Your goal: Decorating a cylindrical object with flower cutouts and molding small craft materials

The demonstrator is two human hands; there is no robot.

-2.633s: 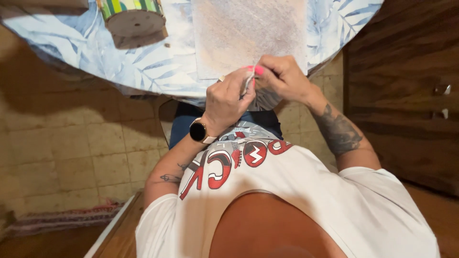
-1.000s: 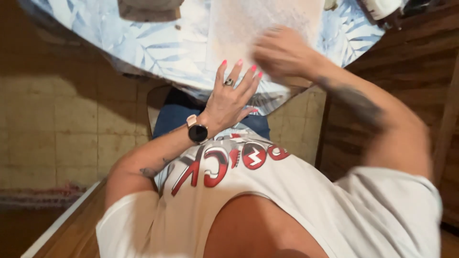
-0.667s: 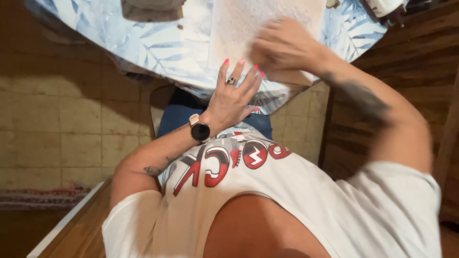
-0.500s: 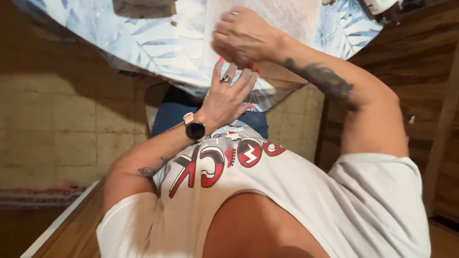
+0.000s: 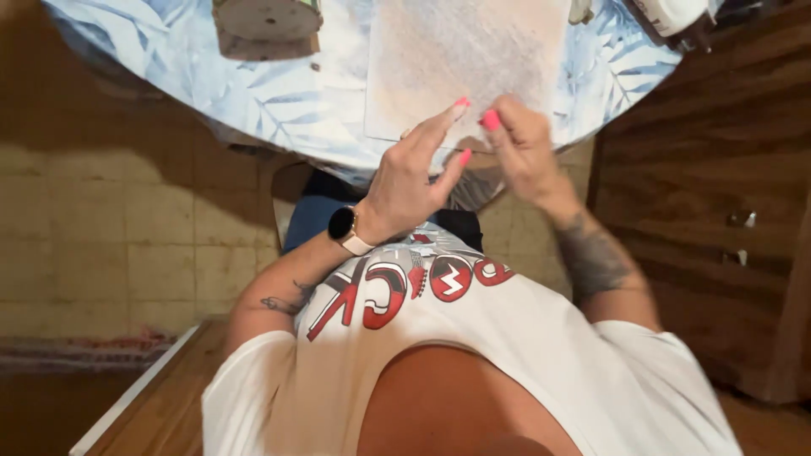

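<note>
1 screen shows: the smartwatch (image 5: 341, 225) on the left wrist, a round black dial, dark and unlit, on a pale band. At the top right edge of the table stands a white container (image 5: 672, 12) with a dark band, mostly cut off by the frame.

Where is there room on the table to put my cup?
The widest bare patch of tablecloth lies left of the white sheet, below the round block. A smaller strip shows right of the sheet, under the jar. The near edge is crowded by the left hand and right hand.
</note>
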